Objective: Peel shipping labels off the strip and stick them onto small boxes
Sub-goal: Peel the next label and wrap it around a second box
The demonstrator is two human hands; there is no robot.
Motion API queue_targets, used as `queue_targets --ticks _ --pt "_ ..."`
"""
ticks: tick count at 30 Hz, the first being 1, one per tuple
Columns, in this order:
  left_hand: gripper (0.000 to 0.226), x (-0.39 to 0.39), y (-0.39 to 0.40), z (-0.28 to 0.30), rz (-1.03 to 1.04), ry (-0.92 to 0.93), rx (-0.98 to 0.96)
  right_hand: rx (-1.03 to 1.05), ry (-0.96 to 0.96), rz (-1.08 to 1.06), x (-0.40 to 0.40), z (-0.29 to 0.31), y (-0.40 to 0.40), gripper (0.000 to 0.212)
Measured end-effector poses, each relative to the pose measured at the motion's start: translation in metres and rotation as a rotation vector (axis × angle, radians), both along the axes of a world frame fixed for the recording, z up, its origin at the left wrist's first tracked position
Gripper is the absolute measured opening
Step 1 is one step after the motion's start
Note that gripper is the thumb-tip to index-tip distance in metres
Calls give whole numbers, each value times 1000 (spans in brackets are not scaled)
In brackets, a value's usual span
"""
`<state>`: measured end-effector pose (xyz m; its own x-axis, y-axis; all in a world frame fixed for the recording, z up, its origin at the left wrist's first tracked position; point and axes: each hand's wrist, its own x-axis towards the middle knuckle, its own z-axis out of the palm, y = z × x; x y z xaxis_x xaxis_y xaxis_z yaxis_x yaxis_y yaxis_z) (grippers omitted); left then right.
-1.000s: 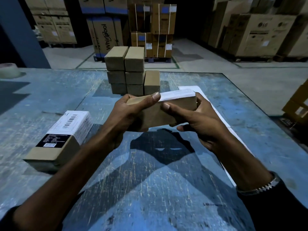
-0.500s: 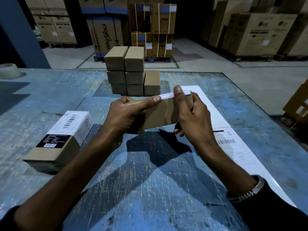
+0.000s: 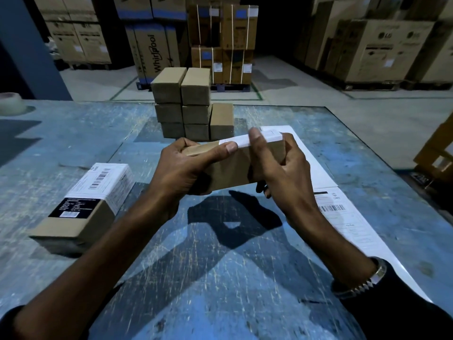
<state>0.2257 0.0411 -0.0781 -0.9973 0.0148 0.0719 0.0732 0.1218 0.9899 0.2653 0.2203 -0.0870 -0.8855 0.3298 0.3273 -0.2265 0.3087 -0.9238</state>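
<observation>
I hold a small brown box (image 3: pixel 230 168) in the air above the blue table, tilted with its top face away from me. My left hand (image 3: pixel 186 168) grips its left end, thumb lying on the edge of a white shipping label (image 3: pixel 269 137) on the top face. My right hand (image 3: pixel 282 175) wraps the right part, its thumb pressing across the label. The label strip (image 3: pixel 343 217), a long white sheet with a printed barcode label, lies flat on the table to the right, partly under my right forearm.
A labelled box (image 3: pixel 83 204) lies at the left of the table (image 3: pixel 220 278). A stack of several plain brown boxes (image 3: pixel 191 104) stands beyond my hands. A tape roll (image 3: pixel 11 104) sits far left. Large cartons (image 3: pixel 380 40) line the warehouse floor behind.
My right hand shifted from under the box's right end up over it, and its thumb now presses on the label. The left hand has kept its grip; the box is tilted a little more.
</observation>
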Motion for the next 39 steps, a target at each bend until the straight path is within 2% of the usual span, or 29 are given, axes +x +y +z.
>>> queue_targets --ticks 4,7,9,15,18,22,25,28,31,33,34,37,39 --pt "78 -2 -2 0 -21 0 17 -7 -31 -34 -2 -2 2 55" --pt "75 -6 -5 -1 -45 70 -12 -263 -79 85 -4 1 4 67" --pt "69 -9 -7 -2 -53 112 -13 -359 -109 137 -5 5 5 60" --pt "58 -10 -7 -6 -172 262 -20 -253 -37 101 -12 1 9 33" --pt "61 -11 -8 -9 -179 313 -35 -275 -4 83 -12 -1 11 39" --pt "64 -10 -8 -8 -162 332 46 -374 -38 28 -12 2 13 52" --pt "64 -9 -10 -7 -193 368 32 -385 -65 100 -9 6 14 61" --pt "64 -9 -11 -6 -224 350 7 -276 -69 156 -7 5 12 54" --pt "50 -11 -10 -3 -214 314 4 -210 -47 103 -10 -1 10 39" --pt "40 -13 -9 -4 -209 278 19 -199 -84 63 -12 -3 9 55" --pt "41 -14 -8 -5 -193 248 16 -188 -104 45 -14 -5 9 60" --pt "65 -16 -3 -13 -36 182 -54 -209 -134 21 -11 -4 5 54" --pt "69 -13 -1 -15 54 178 -20 -247 -125 46 -8 -1 1 59"
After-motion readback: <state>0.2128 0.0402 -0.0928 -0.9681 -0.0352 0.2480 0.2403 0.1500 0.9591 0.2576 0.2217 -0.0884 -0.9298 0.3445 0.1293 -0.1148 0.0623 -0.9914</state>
